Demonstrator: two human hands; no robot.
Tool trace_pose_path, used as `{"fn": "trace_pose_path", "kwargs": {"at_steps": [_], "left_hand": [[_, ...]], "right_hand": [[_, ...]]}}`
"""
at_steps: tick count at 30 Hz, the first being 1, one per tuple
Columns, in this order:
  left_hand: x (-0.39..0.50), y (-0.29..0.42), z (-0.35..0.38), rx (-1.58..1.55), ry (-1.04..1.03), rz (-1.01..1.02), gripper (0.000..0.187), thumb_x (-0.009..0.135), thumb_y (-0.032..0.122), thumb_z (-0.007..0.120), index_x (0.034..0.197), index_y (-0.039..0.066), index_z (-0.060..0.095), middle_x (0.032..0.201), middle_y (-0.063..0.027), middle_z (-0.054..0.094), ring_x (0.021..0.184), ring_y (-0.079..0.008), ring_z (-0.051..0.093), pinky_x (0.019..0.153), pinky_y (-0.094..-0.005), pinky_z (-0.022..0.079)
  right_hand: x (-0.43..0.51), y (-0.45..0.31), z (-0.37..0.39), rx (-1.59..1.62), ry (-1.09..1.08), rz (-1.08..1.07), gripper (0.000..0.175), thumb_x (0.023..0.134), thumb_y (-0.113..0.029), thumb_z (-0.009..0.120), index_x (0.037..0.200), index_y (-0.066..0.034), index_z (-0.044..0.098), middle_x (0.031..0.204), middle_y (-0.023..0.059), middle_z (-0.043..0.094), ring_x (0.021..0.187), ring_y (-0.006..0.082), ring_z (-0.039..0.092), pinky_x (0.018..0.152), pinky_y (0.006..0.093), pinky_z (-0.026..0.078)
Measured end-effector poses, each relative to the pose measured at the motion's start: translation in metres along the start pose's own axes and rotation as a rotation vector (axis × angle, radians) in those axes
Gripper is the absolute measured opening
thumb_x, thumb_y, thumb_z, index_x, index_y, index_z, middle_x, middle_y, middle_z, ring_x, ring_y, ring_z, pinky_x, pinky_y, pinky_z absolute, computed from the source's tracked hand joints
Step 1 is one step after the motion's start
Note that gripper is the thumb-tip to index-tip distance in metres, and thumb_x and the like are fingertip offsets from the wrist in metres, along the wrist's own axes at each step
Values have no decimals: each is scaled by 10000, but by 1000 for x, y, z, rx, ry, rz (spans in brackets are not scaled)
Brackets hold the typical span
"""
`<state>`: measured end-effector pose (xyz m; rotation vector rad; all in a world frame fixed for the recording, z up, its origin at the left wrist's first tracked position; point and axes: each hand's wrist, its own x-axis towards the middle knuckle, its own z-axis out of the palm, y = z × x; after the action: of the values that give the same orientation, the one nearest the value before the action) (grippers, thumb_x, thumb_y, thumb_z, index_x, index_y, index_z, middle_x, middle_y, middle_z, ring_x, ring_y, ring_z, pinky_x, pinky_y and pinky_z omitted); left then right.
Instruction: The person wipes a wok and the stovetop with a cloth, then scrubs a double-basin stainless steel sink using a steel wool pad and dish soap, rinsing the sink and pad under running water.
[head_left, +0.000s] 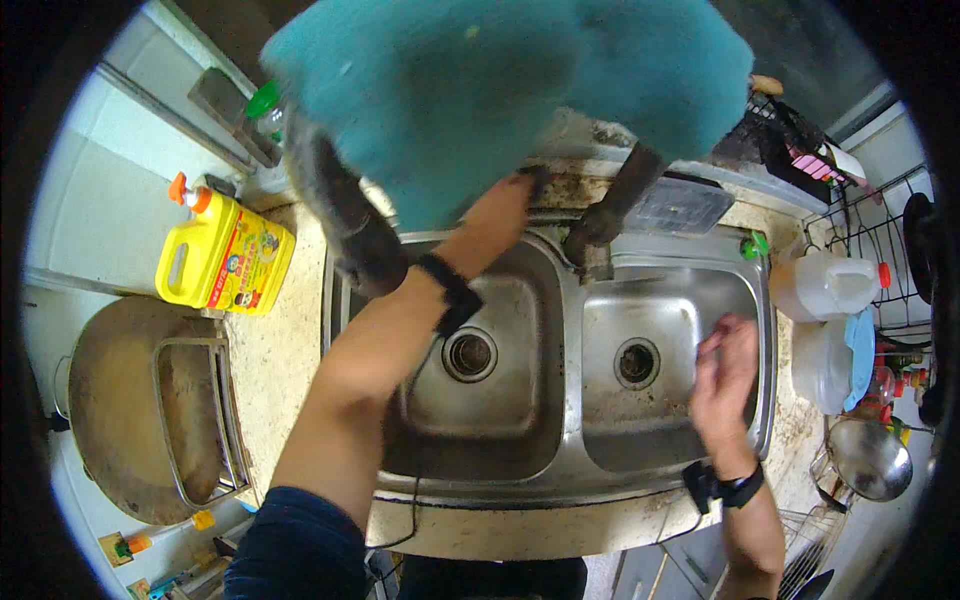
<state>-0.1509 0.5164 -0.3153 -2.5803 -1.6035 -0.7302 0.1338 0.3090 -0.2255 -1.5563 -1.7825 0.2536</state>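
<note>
My left hand, blurred, reaches past the left basin of a stainless steel double sink toward its back edge. Its fingers are partly hidden near a dark thing under a teal cloth, so I cannot tell whether it holds anything. The cloth hangs close to the view over a dark, arched faucet, whose spout points into the left basin. Over the right side of the right basin is my right hand, with loosely bent fingers and nothing visible in it. Both wrists wear black bands.
At left stand a yellow detergent jug with an orange top and a round cutting board in a metal rack. A translucent jug, a blue-lidded container and a metal bowl line the right. A grey slab lies behind the sink.
</note>
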Motion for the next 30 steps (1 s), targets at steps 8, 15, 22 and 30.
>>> {"fn": "trace_pose_path", "kwargs": {"at_steps": [8, 15, 22, 30], "left_hand": [[3, -13, 31, 46, 18, 126, 324, 746, 17, 550, 1054, 63, 638, 860, -181, 648, 828, -340, 632, 714, -443, 530], [-25, -64, -19, 151, -5, -121, 380, 684, -8, 602, 1057, 47, 642, 887, -196, 655, 831, -368, 633, 724, -441, 526], [-4, -5, 31, -63, 15, 222, 384, 723, -26, 569, 1096, 37, 636, 1013, -204, 647, 904, -376, 626, 769, -433, 533], [15, 9, 18, -392, -134, 192, 264, 721, 4, 587, 974, 23, 658, 1036, -167, 627, 922, -354, 617, 788, -418, 529]], "right_hand": [[133, 59, 2, -494, -7, -271, 430, 833, -78, 602, 1254, -34, 526, 1287, 197, 486, 1175, 388, 476, 1008, 450, 393], [167, 77, 17, -605, -230, -374, 323, 781, -96, 652, 1097, -59, 600, 1073, 135, 570, 1058, 337, 532, 926, 432, 432], [174, 79, 25, -430, -167, -461, 138, 715, -35, 646, 842, -31, 593, 839, 133, 535, 856, 347, 566, 715, 439, 477], [147, 42, -37, -371, 28, -348, 159, 735, 43, 654, 877, -18, 615, 774, 149, 526, 710, 354, 560, 613, 421, 450]]}}
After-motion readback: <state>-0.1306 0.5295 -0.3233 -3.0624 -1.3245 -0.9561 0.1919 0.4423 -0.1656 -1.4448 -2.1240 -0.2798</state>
